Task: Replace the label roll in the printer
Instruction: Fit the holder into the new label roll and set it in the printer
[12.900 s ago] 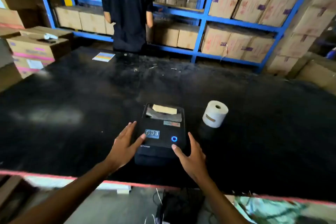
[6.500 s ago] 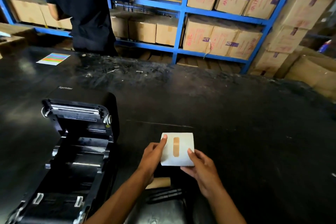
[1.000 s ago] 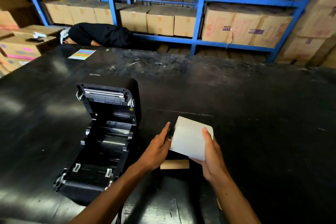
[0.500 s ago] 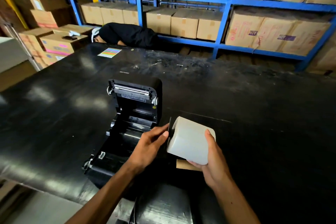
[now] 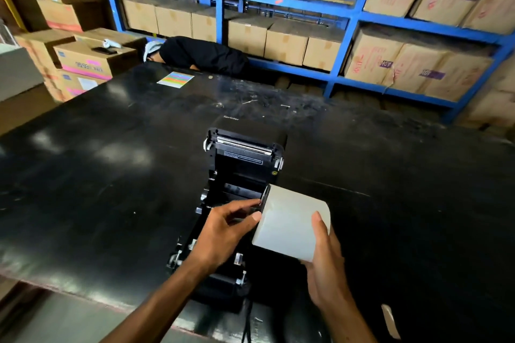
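Note:
The black label printer [image 5: 242,164] stands on the black table [image 5: 111,175] with its lid swung up and its roll bay bare. I hold a white label roll [image 5: 289,220] just above the right side of the bay. My right hand [image 5: 324,264] cups the roll from its right end. My left hand [image 5: 225,231] pinches a black holder at the roll's left end, and its palm hides part of the bay.
A person in black bends low behind the table's far edge [image 5: 203,54]. A coloured card [image 5: 175,79] lies at the far left of the table. Cardboard boxes [image 5: 83,61] stack at left, and blue shelving [image 5: 345,36] full of boxes lines the back.
Both hands have carried the roll left and forward, from beside the printer to over its open bay. The brown core that lay on the table under the roll is out of sight now.

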`<state>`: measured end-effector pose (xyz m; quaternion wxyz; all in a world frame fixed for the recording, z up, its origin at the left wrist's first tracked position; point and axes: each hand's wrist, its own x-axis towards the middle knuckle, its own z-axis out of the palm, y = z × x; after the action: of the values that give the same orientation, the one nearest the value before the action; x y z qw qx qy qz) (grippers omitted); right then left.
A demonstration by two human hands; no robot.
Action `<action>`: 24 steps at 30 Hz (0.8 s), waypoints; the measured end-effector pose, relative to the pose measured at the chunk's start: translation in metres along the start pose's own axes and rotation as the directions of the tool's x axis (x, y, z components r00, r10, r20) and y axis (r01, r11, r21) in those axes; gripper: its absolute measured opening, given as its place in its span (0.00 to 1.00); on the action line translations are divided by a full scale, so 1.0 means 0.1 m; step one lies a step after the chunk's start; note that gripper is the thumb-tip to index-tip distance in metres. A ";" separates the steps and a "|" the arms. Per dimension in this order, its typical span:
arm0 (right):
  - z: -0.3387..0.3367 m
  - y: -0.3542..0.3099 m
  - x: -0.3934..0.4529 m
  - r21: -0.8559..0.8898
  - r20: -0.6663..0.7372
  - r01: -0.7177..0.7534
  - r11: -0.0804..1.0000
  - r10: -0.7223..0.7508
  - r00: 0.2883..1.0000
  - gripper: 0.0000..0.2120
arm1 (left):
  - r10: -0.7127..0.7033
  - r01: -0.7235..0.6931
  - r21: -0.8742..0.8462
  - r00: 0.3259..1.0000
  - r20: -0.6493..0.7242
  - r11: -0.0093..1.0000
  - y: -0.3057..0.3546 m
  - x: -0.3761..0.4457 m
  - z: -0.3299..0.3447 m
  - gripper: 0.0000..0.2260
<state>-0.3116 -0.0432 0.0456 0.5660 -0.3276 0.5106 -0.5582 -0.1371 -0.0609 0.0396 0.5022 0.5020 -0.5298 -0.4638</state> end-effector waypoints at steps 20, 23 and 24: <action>1.06 0.57 -0.06 -0.301 -0.054 0.171 0.938 -0.196 0.979 0.27 | -0.252 0.259 -0.108 0.965 0.072 0.960 -0.20 -0.05 -0.87 0.10; 1.15 0.58 0.07 -0.352 -0.050 0.140 0.925 -0.169 0.984 0.32 | -0.301 0.309 -0.159 0.951 0.072 0.938 -0.22 0.05 -0.91 0.10; 1.17 0.59 0.11 -0.367 -0.047 0.132 0.921 -0.160 0.986 0.32 | -0.318 0.327 -0.167 0.945 0.078 0.930 -0.23 0.08 -0.92 0.11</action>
<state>-0.1853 -0.0680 0.0185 0.4328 -0.4422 0.6000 -0.5071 -0.0434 -0.0694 0.0234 0.4487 0.5238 -0.4088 -0.5976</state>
